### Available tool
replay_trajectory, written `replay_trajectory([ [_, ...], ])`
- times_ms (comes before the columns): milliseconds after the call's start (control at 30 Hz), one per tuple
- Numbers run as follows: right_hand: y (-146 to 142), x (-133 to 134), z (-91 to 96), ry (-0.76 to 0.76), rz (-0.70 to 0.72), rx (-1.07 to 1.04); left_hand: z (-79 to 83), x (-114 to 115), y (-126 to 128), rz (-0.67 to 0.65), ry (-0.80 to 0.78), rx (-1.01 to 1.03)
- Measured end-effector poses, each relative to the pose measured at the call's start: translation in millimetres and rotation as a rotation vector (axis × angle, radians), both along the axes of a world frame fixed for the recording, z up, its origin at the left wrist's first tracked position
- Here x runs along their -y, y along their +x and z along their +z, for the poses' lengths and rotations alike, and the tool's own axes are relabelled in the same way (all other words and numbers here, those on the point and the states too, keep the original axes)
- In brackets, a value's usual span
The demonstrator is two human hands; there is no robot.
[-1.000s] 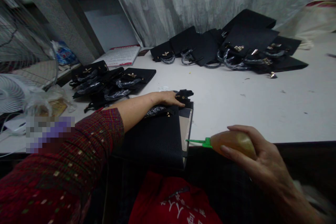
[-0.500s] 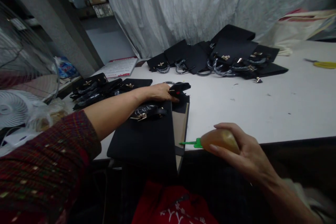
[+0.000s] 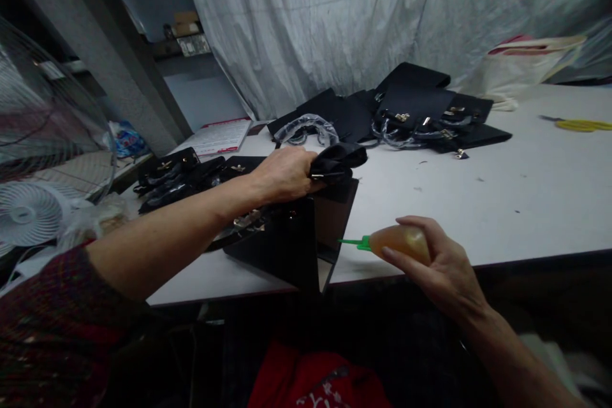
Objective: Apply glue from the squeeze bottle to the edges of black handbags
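Note:
My left hand (image 3: 282, 173) is closed on the top edge of a black handbag (image 3: 287, 239), which is tilted up off the white table (image 3: 478, 204) at its near edge. A plastic-wrapped handle (image 3: 308, 124) arches above my fingers. The bag's tan inner lining (image 3: 329, 220) faces right. My right hand (image 3: 433, 258) grips an amber squeeze bottle (image 3: 399, 241) whose green nozzle (image 3: 354, 243) points left, close to the lining.
A pile of black handbags (image 3: 421, 111) lies at the back of the table, another group (image 3: 186, 172) at the left. A fan (image 3: 33, 210) stands far left. Yellow scissors (image 3: 581, 123) lie at the right. A grey curtain hangs behind.
My left hand has lifted the bag from lying flat to tilted up, raising its handle. My right hand with the bottle has stayed near the bag's open side.

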State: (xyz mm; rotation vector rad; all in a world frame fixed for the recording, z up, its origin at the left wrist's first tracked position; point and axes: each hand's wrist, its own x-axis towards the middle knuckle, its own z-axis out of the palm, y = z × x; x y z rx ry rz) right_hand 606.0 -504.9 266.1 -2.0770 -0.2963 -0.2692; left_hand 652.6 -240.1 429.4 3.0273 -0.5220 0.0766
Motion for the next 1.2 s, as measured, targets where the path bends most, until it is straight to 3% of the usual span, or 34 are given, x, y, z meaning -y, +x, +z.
replay_trajectory([
  [333,-11.9,-0.3,-14.8,0.030,0.011,-0.024,3.7,-1.4,-29.2,0.232,0.045,-0.007],
  [500,-15.2,-3.4,-17.6,0.027,0.023,-0.089,3.7,-6.2,-33.4,0.253,0.030,-0.012],
  [633,-15.5,-5.0,-22.8,0.041,-0.064,0.015,4.2,-6.9,-36.5,0.220,0.010,-0.006],
  [800,-16.3,-3.6,-25.5,-0.028,0.023,0.025,4.0,-8.1,-39.3,0.225,-0.016,-0.030],
  [1000,-16.6,-4.3,-20.3,-0.080,-0.018,0.197,4.1,-7.5,-38.0,0.259,-0.015,-0.056],
  [1100,-16.3,-5.8,-19.7,-0.121,0.030,0.187,4.9,-6.7,-36.9,0.256,-0.013,-0.071],
  [1200,-15.6,-7.5,-20.3,-0.105,-0.011,0.192,5.0,-6.8,-35.3,0.248,-0.008,-0.070],
])
